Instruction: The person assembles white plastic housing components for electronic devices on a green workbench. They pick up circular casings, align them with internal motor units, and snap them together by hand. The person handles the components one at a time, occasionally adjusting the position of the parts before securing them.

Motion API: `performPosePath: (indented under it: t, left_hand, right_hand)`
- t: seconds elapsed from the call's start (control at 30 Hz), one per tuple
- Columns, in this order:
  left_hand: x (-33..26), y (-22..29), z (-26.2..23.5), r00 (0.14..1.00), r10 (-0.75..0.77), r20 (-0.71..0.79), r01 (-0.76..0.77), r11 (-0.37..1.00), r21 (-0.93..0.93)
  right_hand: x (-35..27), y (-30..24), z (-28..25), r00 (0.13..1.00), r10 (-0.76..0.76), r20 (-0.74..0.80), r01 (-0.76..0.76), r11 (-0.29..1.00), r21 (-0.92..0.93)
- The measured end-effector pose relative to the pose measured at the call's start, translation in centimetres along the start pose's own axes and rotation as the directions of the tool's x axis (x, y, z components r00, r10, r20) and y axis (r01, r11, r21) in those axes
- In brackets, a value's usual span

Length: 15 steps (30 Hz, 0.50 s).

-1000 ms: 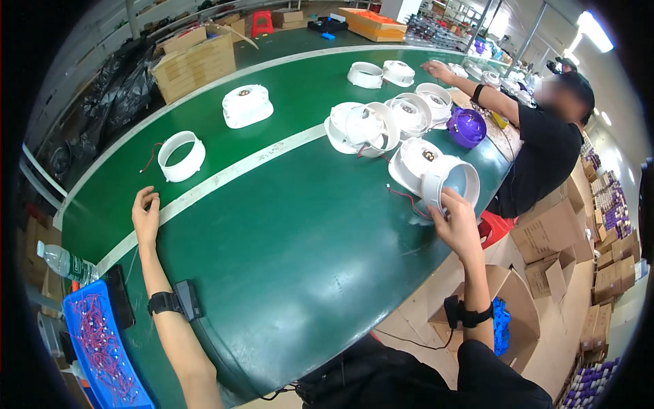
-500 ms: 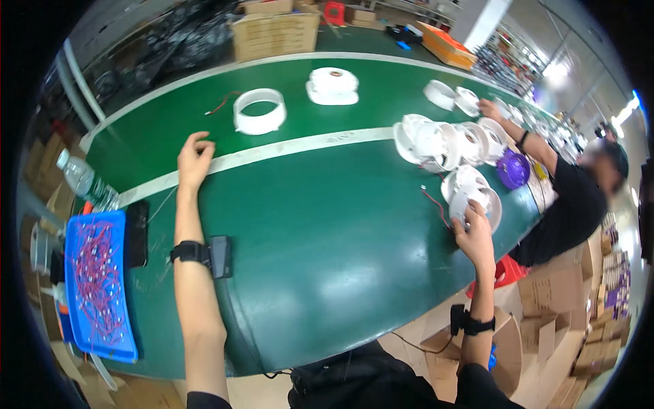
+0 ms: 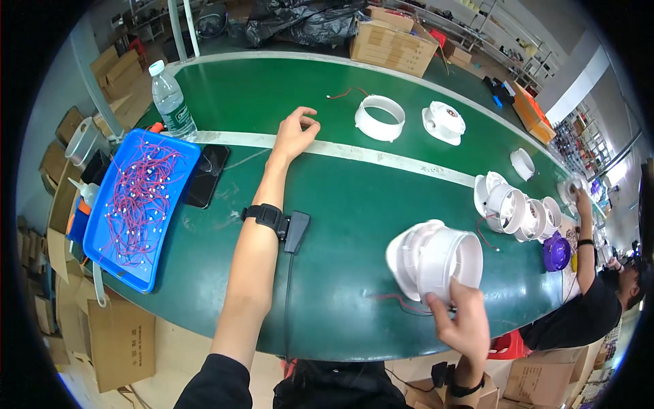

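My right hand (image 3: 464, 320) grips the rim of a white round plastic housing (image 3: 436, 271), thumb and fingers pinched on its open end. The housing lies tilted, its wide flange to the left and the hollow ring facing right. A thin red wire (image 3: 402, 300) trails from under it, slightly blurred. Over the white strip across the green table, my left hand (image 3: 297, 136) holds nothing, its fingers loosely bent and apart. Beyond the left hand stand a white ring (image 3: 379, 128) with a red wire beside it and a white flanged housing (image 3: 446, 124).
At left a blue tray (image 3: 161, 235) holds many red wires with white connectors, near a black phone (image 3: 208, 178) and a water bottle (image 3: 170, 105). More white housings (image 3: 507, 204) and a purple round part (image 3: 556, 252) sit at right, where a co-worker's hand (image 3: 580, 199) reaches.
The view has turned left. My right hand has brought the white housing away from the group at right toward the table's near middle. My left hand still holds nothing.
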State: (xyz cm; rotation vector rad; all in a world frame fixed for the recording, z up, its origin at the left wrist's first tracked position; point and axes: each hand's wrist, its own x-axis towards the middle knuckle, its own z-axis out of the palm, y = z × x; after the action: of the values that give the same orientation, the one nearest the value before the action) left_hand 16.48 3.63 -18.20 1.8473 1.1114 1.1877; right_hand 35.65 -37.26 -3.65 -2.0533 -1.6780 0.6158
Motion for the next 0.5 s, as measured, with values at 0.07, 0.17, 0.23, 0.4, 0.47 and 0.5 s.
performPosePath:
  t: [0.07, 0.17, 0.23, 0.4, 0.47, 0.5]
  left_hand:
    - [0.2, 0.1, 0.1, 1.0, 0.002, -0.012, -0.002, 1.0, -0.027]
    - [0.6, 0.2, -0.7, 0.999, 0.018, 0.027, -0.017, 1.0, -0.014]
    - [1.1, 1.5, -1.3, 0.994, 0.058, 0.092, -0.052, 0.996, -0.065]
    - [1.1, 11.1, -4.9, 0.967, 0.213, 0.142, -0.18, 0.961, -0.21]
    - [-0.2, 16.4, -6.1, 0.948, 0.27, 0.17, -0.235, 0.951, -0.201]
    - [-1.2, 18.7, -6.9, 0.943, 0.284, 0.175, -0.251, 0.949, -0.193]
  right_hand:
    - [1.4, -1.3, -1.9, 0.998, -0.054, 0.013, 0.05, 0.975, 0.218]
    - [5.2, -2.5, -4.3, 0.953, -0.25, -0.171, 0.303, 0.752, 0.585]
    - [8.1, -3.3, -5.8, 0.907, -0.325, -0.267, 0.417, 0.611, 0.673]
    - [11.6, -4.7, -7.8, 0.848, -0.391, -0.357, 0.528, 0.571, 0.629]
    - [11.7, -4.0, -7.7, 0.792, -0.472, -0.387, 0.611, 0.604, 0.512]
    - [12.2, -4.1, -7.6, 0.766, -0.534, -0.358, 0.643, 0.616, 0.455]
